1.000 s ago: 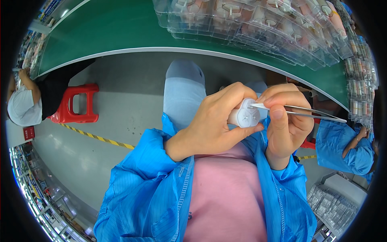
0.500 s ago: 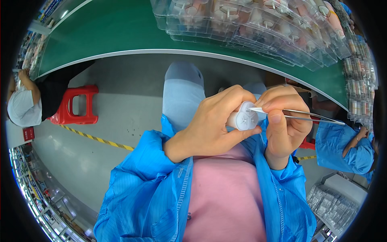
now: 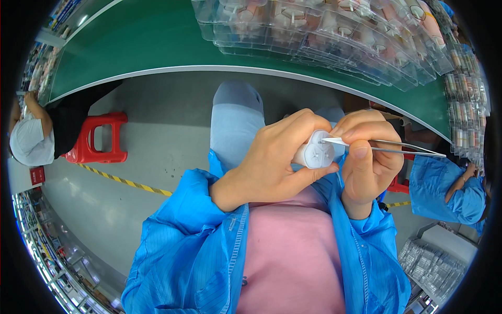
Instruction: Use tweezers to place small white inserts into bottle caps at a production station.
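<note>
My left hand point(image 3: 277, 159) is wrapped round a small white plastic part point(image 3: 319, 152) with a three-lobed end face. That face is turned up and to the right, while the part's body is mostly hidden in my palm. Between the thumb and fingers of my right hand point(image 3: 370, 152) is a pair of metal tweezers point(image 3: 408, 148). Their arms spread out to the right past my hand. A white pointed tip at my fingertips reaches to the upper right of the end face; I cannot tell whether it is the tweezers' tip or a separate piece.
Beyond my knees runs a green worktable point(image 3: 141, 39) with a pale edge. Stacked clear plastic trays point(image 3: 324, 42) with pale parts stand on it. A red stool point(image 3: 99, 137) and a person point(image 3: 34, 136) are at left. Another person's blue sleeve point(image 3: 436, 180) shows at right, above more clear trays point(image 3: 429, 264).
The tweezers have tilted slightly at their right end, and their arms look a little closer together. Both hands and the white part stay nearly in place.
</note>
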Demonstrator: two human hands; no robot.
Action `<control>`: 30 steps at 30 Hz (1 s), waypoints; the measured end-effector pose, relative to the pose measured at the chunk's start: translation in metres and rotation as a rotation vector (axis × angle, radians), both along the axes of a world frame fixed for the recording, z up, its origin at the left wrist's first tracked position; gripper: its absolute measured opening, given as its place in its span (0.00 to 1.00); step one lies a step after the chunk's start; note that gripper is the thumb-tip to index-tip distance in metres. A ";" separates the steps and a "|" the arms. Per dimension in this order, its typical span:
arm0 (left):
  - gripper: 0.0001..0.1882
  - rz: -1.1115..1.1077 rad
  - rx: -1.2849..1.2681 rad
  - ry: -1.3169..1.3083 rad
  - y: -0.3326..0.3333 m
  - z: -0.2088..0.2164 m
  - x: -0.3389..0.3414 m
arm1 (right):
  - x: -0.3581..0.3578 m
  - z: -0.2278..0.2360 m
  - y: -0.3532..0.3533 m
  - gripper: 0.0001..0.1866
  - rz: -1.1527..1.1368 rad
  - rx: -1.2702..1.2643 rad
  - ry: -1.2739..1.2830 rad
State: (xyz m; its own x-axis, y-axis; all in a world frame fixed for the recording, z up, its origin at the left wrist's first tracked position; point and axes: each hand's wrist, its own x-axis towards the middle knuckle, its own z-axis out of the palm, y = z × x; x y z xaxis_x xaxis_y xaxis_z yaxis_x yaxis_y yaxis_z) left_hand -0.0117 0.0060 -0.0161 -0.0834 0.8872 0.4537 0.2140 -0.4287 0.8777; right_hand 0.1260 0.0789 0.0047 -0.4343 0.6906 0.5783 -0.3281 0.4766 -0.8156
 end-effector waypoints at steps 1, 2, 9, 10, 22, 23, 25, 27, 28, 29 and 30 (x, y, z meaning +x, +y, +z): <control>0.21 0.000 -0.001 0.005 0.000 0.000 0.000 | 0.000 0.000 0.000 0.04 -0.004 0.003 -0.004; 0.21 0.001 0.003 0.009 0.000 0.000 0.000 | 0.000 -0.001 0.000 0.04 -0.007 0.006 -0.009; 0.21 -0.009 0.002 0.003 0.001 -0.001 -0.001 | 0.001 -0.001 0.003 0.05 0.021 0.003 0.022; 0.21 -0.006 0.002 0.000 0.001 -0.001 -0.001 | 0.000 0.000 0.003 0.05 0.017 0.011 0.015; 0.21 0.026 0.018 0.030 0.001 -0.001 -0.001 | -0.001 0.000 -0.001 0.05 -0.028 0.014 -0.011; 0.21 0.027 0.014 0.028 0.000 -0.001 -0.001 | -0.001 0.000 -0.001 0.04 -0.029 0.009 -0.009; 0.21 0.028 0.007 0.024 0.000 -0.001 -0.001 | -0.002 -0.001 -0.002 0.04 -0.031 0.009 -0.014; 0.20 0.031 0.006 0.032 0.000 -0.001 -0.002 | -0.002 -0.001 -0.001 0.04 -0.034 0.020 -0.029; 0.20 0.032 0.006 0.036 0.000 -0.002 -0.002 | -0.001 -0.001 -0.001 0.04 -0.034 0.023 -0.031; 0.20 0.034 0.008 0.036 0.000 -0.002 -0.002 | -0.001 -0.002 -0.001 0.04 -0.034 0.026 -0.033; 0.20 0.036 0.011 0.035 0.000 -0.002 -0.002 | -0.001 -0.002 -0.001 0.04 -0.034 0.029 -0.035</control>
State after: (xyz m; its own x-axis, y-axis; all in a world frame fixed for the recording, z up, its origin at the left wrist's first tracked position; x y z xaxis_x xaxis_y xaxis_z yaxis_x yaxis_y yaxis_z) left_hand -0.0132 0.0058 -0.0178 -0.0994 0.8790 0.4664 0.2604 -0.4294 0.8647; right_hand 0.1248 0.0780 0.0030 -0.4313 0.6884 0.5831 -0.2831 0.5105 -0.8120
